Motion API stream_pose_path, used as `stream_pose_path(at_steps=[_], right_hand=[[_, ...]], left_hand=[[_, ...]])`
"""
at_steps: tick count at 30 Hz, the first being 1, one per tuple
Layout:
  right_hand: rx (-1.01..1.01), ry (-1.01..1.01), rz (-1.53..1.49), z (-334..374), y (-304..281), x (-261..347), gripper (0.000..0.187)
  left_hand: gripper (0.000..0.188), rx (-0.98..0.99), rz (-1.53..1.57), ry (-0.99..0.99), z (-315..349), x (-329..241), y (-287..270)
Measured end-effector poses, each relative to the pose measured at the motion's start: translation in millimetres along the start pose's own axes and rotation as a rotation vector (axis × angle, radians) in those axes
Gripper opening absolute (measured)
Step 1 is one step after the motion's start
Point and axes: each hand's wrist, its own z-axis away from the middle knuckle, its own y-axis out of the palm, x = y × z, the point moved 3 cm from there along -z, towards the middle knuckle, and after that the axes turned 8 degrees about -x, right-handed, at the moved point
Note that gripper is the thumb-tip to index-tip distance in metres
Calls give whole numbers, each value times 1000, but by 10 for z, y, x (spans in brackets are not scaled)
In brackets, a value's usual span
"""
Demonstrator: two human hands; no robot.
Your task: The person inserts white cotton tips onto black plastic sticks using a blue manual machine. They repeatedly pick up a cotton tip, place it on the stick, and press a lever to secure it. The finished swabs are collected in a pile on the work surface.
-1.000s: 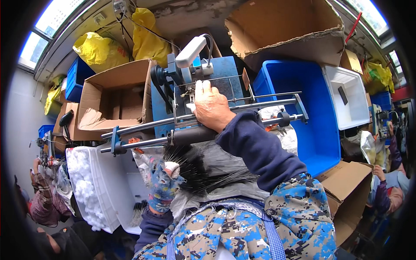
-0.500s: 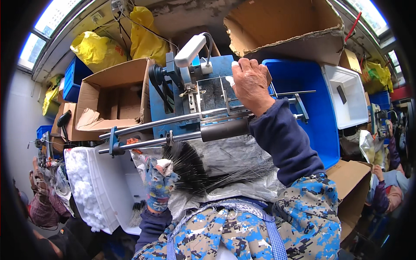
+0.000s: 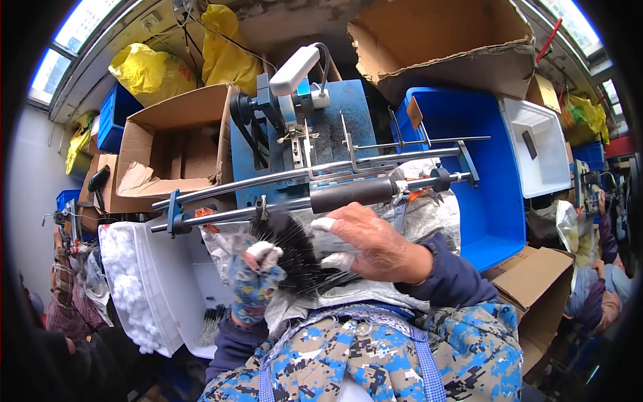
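Black bristles (image 3: 298, 260) fan out below the padded bar (image 3: 351, 194).
The right hand (image 3: 378, 246) points leftward, fingers parted; the gloved left hand (image 3: 253, 280) curls beside the bristles, grip too blurred to tell.

Wears navy slvs (image 3: 459, 271), blue/grey camo (image 3: 375, 358), patterned glove (image 3: 246, 295) on L hand (image 3: 256, 273).

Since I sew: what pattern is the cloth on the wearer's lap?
The lap cloth is pixelated camouflage: blue, black, white, greyish tan; see the head view.

There are two thick metal rods (image 3: 228, 216), one long dark cylinder (image 3: 351, 193), one large blue tub (image 3: 494, 218) and one red stick (image 3: 549, 41).
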Motion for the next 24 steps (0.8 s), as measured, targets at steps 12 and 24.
stream_pose_path(at_steps=[12, 24], right_hand=[[-253, 79, 489, -669, -392, -378, 21], [28, 230, 899, -1131, 51, -1149, 15]], left_hand=[[56, 242, -1190, 76, -24, 802, -385], [19, 12, -693, 83, -6, 384, -316]])
